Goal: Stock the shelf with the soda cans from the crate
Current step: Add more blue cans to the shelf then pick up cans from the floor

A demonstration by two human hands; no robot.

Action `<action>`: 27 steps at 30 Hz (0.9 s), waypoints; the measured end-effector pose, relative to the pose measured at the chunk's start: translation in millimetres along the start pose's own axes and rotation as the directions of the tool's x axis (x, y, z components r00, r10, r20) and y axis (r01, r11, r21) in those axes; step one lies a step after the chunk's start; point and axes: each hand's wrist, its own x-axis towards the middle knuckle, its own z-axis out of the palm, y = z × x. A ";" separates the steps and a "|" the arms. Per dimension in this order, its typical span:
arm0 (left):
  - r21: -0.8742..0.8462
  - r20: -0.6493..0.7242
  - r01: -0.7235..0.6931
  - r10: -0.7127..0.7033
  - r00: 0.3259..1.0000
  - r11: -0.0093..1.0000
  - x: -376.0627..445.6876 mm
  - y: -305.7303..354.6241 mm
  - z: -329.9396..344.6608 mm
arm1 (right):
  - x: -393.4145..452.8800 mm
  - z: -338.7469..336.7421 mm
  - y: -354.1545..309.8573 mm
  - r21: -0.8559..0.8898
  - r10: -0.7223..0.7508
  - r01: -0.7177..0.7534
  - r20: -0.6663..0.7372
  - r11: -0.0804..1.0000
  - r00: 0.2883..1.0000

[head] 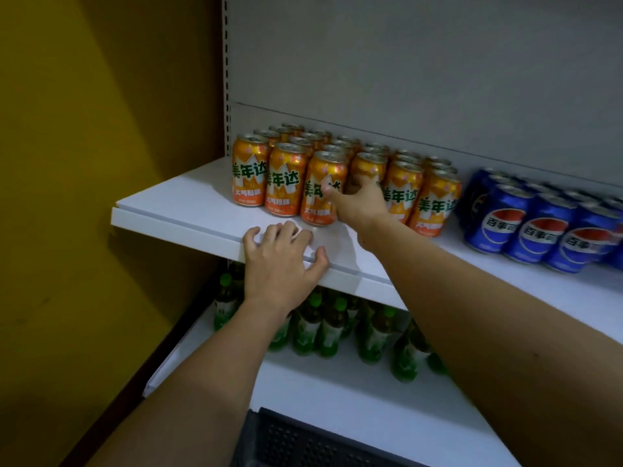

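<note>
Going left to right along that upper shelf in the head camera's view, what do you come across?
Yellow wall → shelf upright → orange soda cans, with the right hand reaching among them → blue soda cans.

You're standing right up against a mustard-yellow wall on your left, kinda dim, with a softer lit patch slanting across it. Next to it is a grey metal shelving unit: a slotted upright runs down its left edge, and a plain grey back panel fills the space to the right. Lighting's low and cool overall, so everything looks a bit murky.
</note>
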 end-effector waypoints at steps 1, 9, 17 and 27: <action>0.015 0.039 -0.007 0.006 0.999 1.000 0.3 0.7 -4.4 | -10.4 -4.8 -1.4 -0.018 0.028 -0.028 0.010 0.999 1.000; 0.152 0.436 0.064 -0.125 0.891 0.986 -7.5 37.9 -64.2 | -120.6 -72.0 -18.2 -0.251 0.076 -0.040 0.136 0.967 0.988; -0.316 0.656 0.401 -0.108 0.747 0.860 -81.1 114.6 -117.9 | -221.8 -156.2 8.1 -0.501 0.149 -0.049 0.162 0.864 0.976; -0.476 0.789 0.479 0.117 0.604 0.738 -203.6 255.0 -88.9 | -318.8 -258.8 130.1 -0.559 0.355 -0.251 0.085 0.791 0.931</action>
